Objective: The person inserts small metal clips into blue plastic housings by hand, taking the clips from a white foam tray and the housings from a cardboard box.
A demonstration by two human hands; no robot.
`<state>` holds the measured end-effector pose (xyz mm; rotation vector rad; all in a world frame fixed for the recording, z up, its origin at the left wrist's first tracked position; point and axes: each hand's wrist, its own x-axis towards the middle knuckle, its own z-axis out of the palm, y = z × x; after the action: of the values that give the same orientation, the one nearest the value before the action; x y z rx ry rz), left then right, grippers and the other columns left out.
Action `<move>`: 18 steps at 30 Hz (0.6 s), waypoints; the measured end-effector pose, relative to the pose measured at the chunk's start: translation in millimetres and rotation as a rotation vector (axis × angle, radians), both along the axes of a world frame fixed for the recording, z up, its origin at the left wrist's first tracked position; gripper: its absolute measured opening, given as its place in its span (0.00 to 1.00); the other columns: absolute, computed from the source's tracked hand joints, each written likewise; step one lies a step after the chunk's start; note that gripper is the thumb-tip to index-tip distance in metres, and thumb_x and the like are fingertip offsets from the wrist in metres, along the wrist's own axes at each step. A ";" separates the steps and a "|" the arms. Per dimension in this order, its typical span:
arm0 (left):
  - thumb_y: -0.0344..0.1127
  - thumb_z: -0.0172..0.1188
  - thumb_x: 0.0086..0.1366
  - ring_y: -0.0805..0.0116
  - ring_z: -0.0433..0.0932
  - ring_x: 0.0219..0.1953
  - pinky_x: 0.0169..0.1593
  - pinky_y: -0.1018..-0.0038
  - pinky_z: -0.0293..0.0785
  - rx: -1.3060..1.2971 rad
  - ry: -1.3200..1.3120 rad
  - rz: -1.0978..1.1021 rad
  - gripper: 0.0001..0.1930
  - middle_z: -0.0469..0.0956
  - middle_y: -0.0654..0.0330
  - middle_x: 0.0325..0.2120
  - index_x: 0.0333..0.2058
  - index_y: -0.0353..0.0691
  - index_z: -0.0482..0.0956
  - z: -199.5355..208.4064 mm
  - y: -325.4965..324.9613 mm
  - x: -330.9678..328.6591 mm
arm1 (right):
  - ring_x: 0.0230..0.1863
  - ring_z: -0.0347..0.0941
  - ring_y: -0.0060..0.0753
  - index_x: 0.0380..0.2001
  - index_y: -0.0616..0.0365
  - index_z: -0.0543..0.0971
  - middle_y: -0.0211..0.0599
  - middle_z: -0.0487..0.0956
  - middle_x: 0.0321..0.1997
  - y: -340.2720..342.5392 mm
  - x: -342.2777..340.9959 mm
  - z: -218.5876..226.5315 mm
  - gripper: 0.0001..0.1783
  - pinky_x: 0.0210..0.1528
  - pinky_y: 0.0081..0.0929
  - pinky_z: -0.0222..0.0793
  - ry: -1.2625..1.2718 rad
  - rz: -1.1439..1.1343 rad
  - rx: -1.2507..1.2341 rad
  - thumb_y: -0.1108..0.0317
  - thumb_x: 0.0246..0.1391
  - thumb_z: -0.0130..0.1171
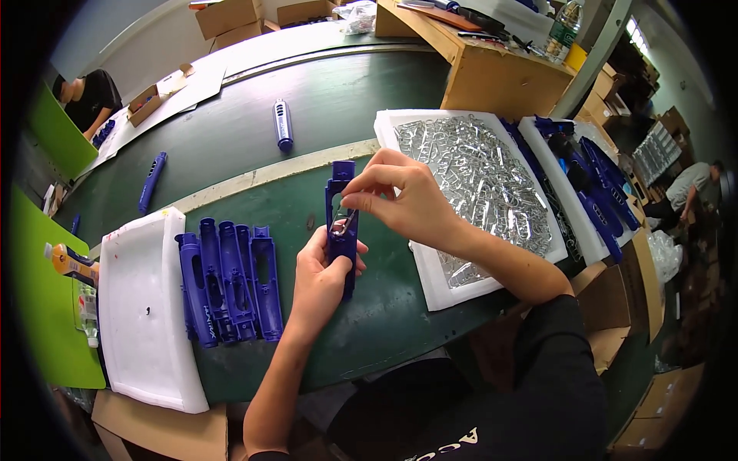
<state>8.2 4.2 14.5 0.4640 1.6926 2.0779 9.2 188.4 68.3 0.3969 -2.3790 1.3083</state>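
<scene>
Upright in front of me is a dark blue plastic housing [340, 247], a long shell with an opening. My left hand [321, 278] is closed around its lower part, thumb across the front. A small shiny metal clip [343, 225] sits at the opening, tilted. From the upper right, my right hand [400, 190] pinches at the clip's upper end with thumb and forefinger; the exact contact is too small to see. Several similar blue shells [231, 280] lie side by side to the left. On the right, a white foam tray [433, 296] holds a heap of shiny metal clips [480, 184].
An emptied-looking white foam tray [146, 338] lies far left beside a green panel [54, 307]. Two blue pieces, one standing [283, 127] and one lying [152, 183], are on the conveyor belt [223, 142]. Another foam tray [588, 238] with blue parts is at right. A co-worker [92, 100] sits far left.
</scene>
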 end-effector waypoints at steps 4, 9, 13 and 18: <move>0.19 0.46 0.56 0.76 0.76 0.30 0.35 0.77 0.73 -0.029 0.018 0.017 0.19 0.79 0.59 0.33 0.48 0.31 0.72 -1.6 3.5 0.1 | 0.29 0.72 0.22 0.30 0.55 0.87 0.29 0.77 0.31 5.4 -1.2 -2.4 0.05 0.31 0.21 0.68 0.051 -0.032 0.043 0.72 0.48 0.72; 0.26 0.50 0.66 0.76 0.75 0.28 0.36 0.77 0.73 -0.044 0.053 0.047 0.07 0.79 0.60 0.31 0.41 0.33 0.73 1.9 3.4 4.0 | 0.32 0.73 0.26 0.30 0.55 0.87 0.31 0.76 0.33 1.6 -0.5 -12.7 0.07 0.34 0.24 0.69 0.215 -0.034 0.179 0.71 0.45 0.73; 0.36 0.51 0.73 0.79 0.73 0.24 0.29 0.80 0.69 -0.087 0.129 0.121 0.10 0.79 0.62 0.27 0.42 0.34 0.75 -4.5 7.0 0.3 | 0.40 0.74 0.35 0.27 0.55 0.85 0.33 0.75 0.34 -5.9 1.7 -16.0 0.07 0.42 0.32 0.69 0.225 -0.092 0.099 0.70 0.42 0.74; 0.46 0.52 0.74 0.80 0.72 0.18 0.23 0.80 0.66 -0.169 0.224 0.266 0.18 0.76 0.64 0.18 0.32 0.36 0.75 -3.7 6.8 1.3 | 0.41 0.73 0.35 0.24 0.55 0.83 0.33 0.75 0.38 -15.5 2.2 -19.2 0.07 0.45 0.30 0.67 0.320 -0.139 0.094 0.70 0.42 0.75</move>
<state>9.5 11.0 10.8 0.4523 2.1440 2.1003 11.4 173.0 49.1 0.4250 -2.1603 0.9921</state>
